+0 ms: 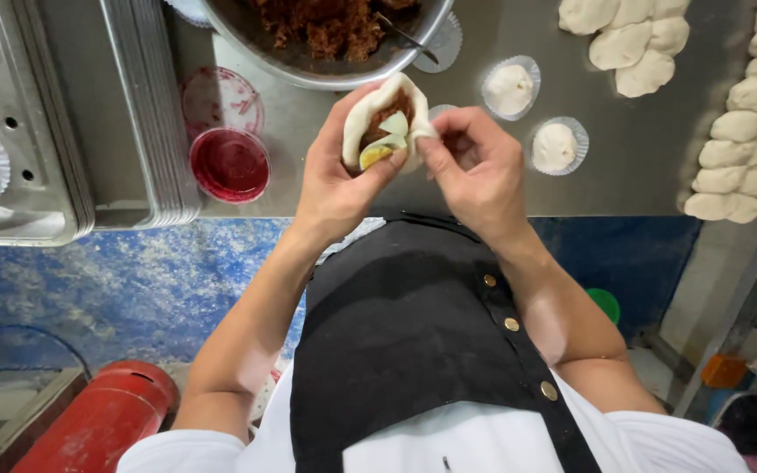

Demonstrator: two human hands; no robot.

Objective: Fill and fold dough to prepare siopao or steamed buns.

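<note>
The left hand (335, 188) cups a filled bun (385, 131), open on top; the right hand (475, 171) pinches its edge. 2 closed buns (510, 88) sit done; dough pieces (746, 149) wait.

matt soft dough (377, 109), brushed metal table (641, 149)

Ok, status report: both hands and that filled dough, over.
Left hand cups the open white dough round with brown filling and an egg wedge. Right hand pinches its edge. Nothing in the way; metal filling bowl sits just behind.
</note>
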